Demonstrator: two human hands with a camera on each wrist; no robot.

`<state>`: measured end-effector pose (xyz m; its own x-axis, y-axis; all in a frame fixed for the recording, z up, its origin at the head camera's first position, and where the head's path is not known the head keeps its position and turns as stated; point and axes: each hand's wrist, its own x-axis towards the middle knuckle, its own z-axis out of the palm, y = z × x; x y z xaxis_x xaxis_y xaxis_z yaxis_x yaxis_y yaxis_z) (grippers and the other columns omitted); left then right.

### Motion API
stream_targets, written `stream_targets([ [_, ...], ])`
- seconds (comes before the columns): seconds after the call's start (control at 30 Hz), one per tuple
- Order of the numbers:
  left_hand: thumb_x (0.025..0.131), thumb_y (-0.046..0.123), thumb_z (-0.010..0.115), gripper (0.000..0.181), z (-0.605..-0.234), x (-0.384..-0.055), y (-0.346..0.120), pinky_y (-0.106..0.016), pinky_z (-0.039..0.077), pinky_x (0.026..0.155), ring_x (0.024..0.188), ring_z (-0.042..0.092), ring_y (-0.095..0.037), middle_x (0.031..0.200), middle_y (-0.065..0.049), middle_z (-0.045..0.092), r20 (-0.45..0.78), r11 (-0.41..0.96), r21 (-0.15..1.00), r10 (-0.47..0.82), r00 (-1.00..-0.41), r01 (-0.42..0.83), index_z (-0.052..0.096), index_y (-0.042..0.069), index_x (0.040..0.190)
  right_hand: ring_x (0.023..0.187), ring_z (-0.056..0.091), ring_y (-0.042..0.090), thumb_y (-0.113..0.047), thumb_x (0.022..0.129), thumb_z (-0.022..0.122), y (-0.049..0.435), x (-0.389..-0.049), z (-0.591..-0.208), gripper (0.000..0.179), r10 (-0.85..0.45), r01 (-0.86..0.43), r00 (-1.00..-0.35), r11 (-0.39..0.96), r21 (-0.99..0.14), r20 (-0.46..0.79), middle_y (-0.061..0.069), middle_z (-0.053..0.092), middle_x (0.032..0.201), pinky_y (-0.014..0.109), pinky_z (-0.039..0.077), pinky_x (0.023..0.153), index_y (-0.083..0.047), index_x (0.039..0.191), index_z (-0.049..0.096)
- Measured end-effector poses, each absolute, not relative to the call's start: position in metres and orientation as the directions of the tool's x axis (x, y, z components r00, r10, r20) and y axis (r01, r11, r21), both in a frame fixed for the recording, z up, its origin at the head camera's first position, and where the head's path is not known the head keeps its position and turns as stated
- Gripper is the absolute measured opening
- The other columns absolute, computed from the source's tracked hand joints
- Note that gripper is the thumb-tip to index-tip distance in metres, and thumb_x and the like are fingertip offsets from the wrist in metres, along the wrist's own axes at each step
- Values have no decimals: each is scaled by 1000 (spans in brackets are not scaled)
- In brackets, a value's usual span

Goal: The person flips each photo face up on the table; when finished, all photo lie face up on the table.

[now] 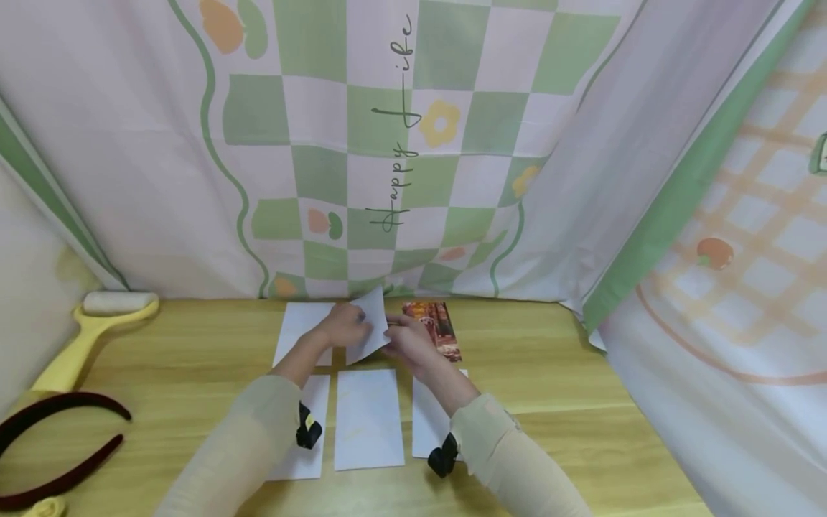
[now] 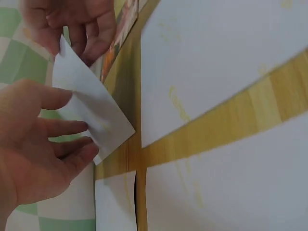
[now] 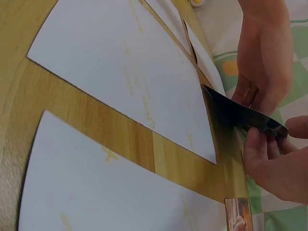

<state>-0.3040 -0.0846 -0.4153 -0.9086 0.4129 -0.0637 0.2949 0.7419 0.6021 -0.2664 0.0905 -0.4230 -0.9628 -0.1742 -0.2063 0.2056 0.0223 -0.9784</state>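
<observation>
A raised card stands tilted over the middle of the back row. Its white back shows in the head view; the dark picture side shows in the right wrist view. My right hand pinches it near its right edge, thumb and fingers on opposite sides. With fingers loosely extended, my left hand has its fingertips right at the white back. A card with an orange-red picture lies face up behind my right hand. Left of the raised card, a white card lies partly under my left hand.
Nearer me, a row of white cards includes a middle one and a right one partly covered by my forearm. At left lie a yellow-handled lint roller and a dark red headband. A patterned curtain hangs behind the table.
</observation>
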Motion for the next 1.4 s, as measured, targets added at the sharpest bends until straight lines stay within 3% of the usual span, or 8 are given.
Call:
stream_targets([
  [0.07, 104, 27, 47, 53, -415, -303, -82, -46, 58, 95, 111, 66, -39, 127, -29, 66, -107, 689, 697, 376, -920, 200, 56, -15, 135, 128, 62, 43, 1, 95, 47, 90, -267, -422, 50, -174, 212, -962, 10, -977, -211, 33, 55, 144, 46, 56, 109, 10, 145, 49],
  [0.23, 107, 51, 38, 77, -416, -302, -74, -59, 39, 123, 151, 39, -47, 165, -28, 36, -154, 637, 767, 302, -941, 79, 31, -5, 159, 120, 58, 32, -1, 96, 45, 86, -266, -419, 55, -203, 230, -955, -45, -972, -217, 26, 51, 140, 57, 47, 118, 9, 150, 42],
  [0.4, 104, 59, 42, 81, -415, -301, -67, -60, 40, 122, 151, 40, -45, 165, -25, 37, -157, 624, 781, 238, -958, 27, 33, 2, 160, 115, 55, 25, -5, 100, 43, 83, -263, -416, 56, -278, 246, -935, -55, -968, -222, 19, 50, 139, 62, 47, 116, 4, 156, 37],
  [0.63, 105, 56, 44, 75, -415, -302, -65, -64, 49, 112, 151, 39, -48, 170, -19, 32, -182, 501, 865, 232, -956, -43, 15, 27, 168, 146, 42, 46, -10, 106, 40, 82, -262, -417, 60, -366, 249, -905, -40, -968, -217, 28, 33, 161, 66, 40, 120, 2, 161, 21],
  [0.8, 109, 47, 46, 67, -417, -304, -67, -63, 51, 110, 151, 39, -48, 173, -16, 25, -200, 322, 940, 259, -945, -110, 14, 38, 167, 158, 26, 44, -19, 110, 40, 83, -262, -417, 69, -431, 219, -871, 91, -971, -237, 21, 13, 174, 64, 35, 125, -8, 167, 3],
  [1.0, 113, 29, 37, 58, -420, -304, -70, -61, 48, 115, 154, 35, -46, 176, -13, 18, -276, 59, 961, 260, -925, -270, 18, 34, 167, 162, 19, 37, -25, 111, 44, 81, -264, -420, 69, -474, 68, -851, 327, -943, -226, 15, 10, 177, 59, 27, 130, -13, 168, 8],
  [1.13, 112, 19, 30, 58, -423, -302, -72, -57, 42, 122, 153, 38, -45, 171, -22, 26, -301, -80, 939, 276, -913, -334, 16, 22, 168, 160, 23, 41, -23, 109, 48, 82, -266, -426, 65, -481, -65, -858, 452, -890, -181, 23, 17, 173, 58, 31, 128, -12, 167, 19],
  [1.4, 96, -8, 33, 64, -428, -297, -74, -51, 55, 110, 136, 56, -45, 153, -28, 47, -292, 13, 956, 162, -943, -293, 32, 1, 158, 158, 22, 48, -31, 109, 52, 88, -266, -431, 68, -538, -287, -818, 688, -666, -204, 29, 17, 171, 60, 31, 127, -14, 167, 21],
])
